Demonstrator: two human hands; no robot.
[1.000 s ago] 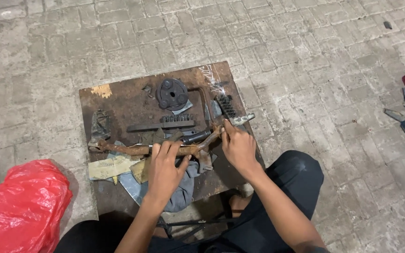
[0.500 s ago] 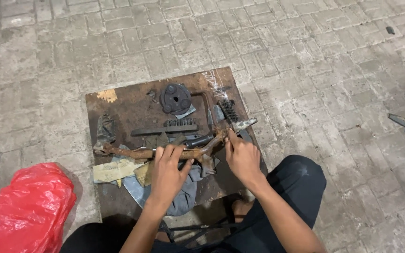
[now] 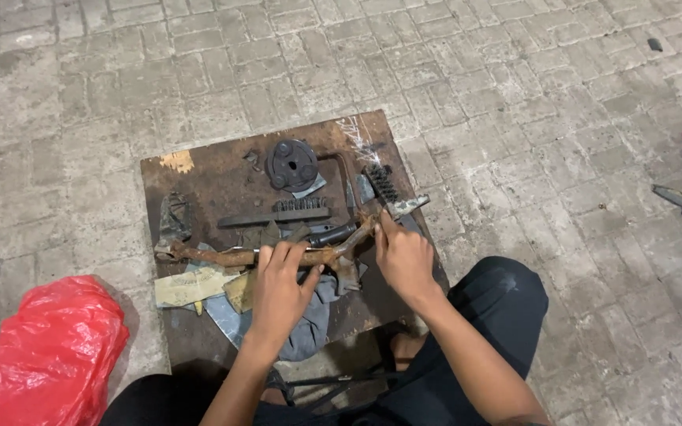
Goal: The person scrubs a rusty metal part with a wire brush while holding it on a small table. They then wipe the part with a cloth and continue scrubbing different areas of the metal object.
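Head view: rusty bar (image 3: 222, 255) under left hand (image 3: 280, 288) grip.

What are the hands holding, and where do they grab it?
Both hold a long rusty metal part: the left hand grips its middle, the right hand its bent end near the board's edge.
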